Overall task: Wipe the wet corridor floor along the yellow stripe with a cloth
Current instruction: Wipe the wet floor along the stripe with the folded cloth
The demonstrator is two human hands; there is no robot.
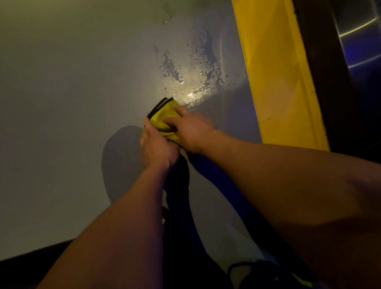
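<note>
On the grey floor (58, 114), with wet spots (207, 61) just left of the yellow stripe (273, 59), a folded yellow cloth (162, 120) is gripped at its left edge by the left hand (156, 146) and pressed down by the flat fingers of the right hand (193, 129).

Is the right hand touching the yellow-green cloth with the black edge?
Touching. The head view shows the right hand with its fingers laid flat on top of the yellow-green cloth with the black edge.

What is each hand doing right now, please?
Left hand: grips the near edge of the folded yellow cloth with black trim.
Right hand: open, fingers laid flat, pressing the cloth down.
</note>
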